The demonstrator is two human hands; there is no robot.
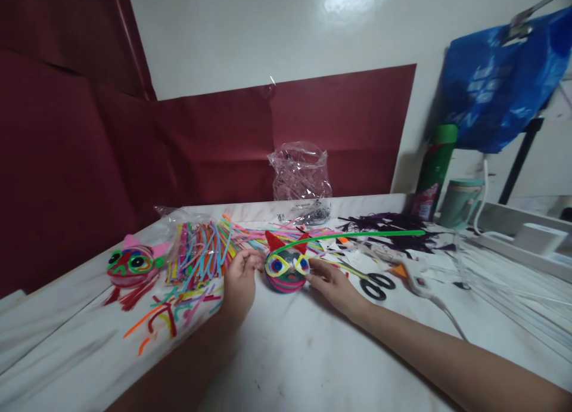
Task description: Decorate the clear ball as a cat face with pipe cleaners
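Note:
A round craft face [286, 284] with red ears, yellow-rimmed blue eyes and bands of coloured pipe cleaner rests on the table in front of me. At its left side my left hand [242, 276] is closed, its curled fingertips against the edge. My right hand [333, 285] grips the opposite edge between thumb and fingers. A long green pipe cleaner [357, 235] stretches from the top of the face out to the right; how it is fixed there I cannot tell. Black-handled scissors [375, 285] lie just beyond my right hand.
Left stands another craft face [129, 269] with pink ears. Bundled pipe cleaners [201, 251] and cut scraps [167, 319] lie near my left hand. To the right are a glue gun [420, 285], dark purple strips [384, 224], a green canister [435, 161] and a lidded cup [461, 203].

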